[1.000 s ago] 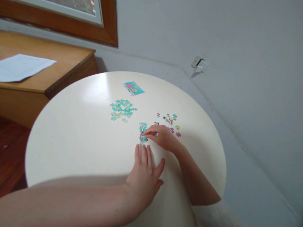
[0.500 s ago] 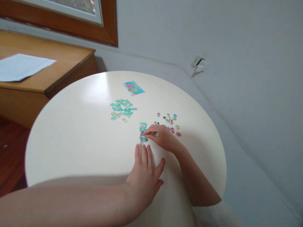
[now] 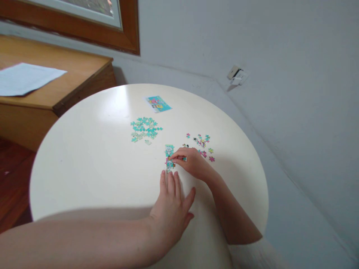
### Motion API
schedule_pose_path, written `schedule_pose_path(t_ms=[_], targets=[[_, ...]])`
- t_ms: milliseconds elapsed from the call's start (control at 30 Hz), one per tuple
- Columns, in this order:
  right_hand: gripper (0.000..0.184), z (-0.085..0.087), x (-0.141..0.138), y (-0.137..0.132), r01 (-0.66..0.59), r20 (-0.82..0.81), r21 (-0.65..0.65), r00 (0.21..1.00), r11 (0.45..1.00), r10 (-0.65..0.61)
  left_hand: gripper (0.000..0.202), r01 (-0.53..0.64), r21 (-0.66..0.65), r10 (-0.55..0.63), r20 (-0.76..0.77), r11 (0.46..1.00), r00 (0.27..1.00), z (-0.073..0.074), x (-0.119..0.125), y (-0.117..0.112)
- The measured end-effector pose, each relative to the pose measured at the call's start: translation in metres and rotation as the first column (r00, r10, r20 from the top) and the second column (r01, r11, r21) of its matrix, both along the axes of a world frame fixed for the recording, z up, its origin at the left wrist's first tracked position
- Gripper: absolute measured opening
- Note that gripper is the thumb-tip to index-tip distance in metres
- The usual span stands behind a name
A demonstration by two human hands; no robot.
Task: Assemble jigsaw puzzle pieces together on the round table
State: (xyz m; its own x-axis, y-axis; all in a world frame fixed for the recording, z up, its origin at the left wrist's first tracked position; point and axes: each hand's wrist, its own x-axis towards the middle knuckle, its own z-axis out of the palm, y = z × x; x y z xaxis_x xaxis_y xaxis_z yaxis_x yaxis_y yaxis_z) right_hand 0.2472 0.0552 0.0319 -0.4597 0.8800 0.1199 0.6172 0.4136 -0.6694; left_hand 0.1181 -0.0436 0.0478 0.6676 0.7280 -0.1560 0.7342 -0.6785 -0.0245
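Observation:
A narrow strip of joined jigsaw pieces point(image 3: 169, 150) lies on the white round table point(image 3: 98, 172), showing a pale cartoon face on turquoise. My left hand point(image 3: 172, 203) rests flat with fingers stretched, its fingertips touching the strip's lower end and partly covering it. From the right, my right hand point(image 3: 193, 160) reaches over the strip's side. Its thumb and fingers pinch a small jigsaw piece at the strip's middle, mostly hidden by the fingertips. Loose pink, yellow and dark jigsaw pieces point(image 3: 202, 142) lie just beyond my right hand.
A pile of turquoise and pale green pieces point(image 3: 144, 129) lies left of and beyond the strip. Farther back is a colourful picture card point(image 3: 159, 104). A wooden bench point(image 3: 81, 71) with white paper point(image 3: 28, 78) stands at left; a wall point(image 3: 294, 93) rises behind the table.
Almost nothing differs. Both hands keep their places, and the right fingertips have shifted very slightly over the strip.

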Motion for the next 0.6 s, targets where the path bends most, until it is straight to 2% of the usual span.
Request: schedule_pose_path(t_ms=[367,600], targets=[[0.019,-0.0004,-0.0003,0.0003,-0.005,0.019,0.025,1.000,1.000,0.005,0.054,-0.003,0.014,0.003,0.031,1.000,1.000,-0.0017,-0.0003,0.0007],[0.019,-0.0015,-0.0005,0.0006,-0.001,0.019,0.031,1.000,1.000,0.001,0.055,0.002,-0.001,-0.002,-0.007,1.000,1.000,0.0018,0.0003,0.0010]])
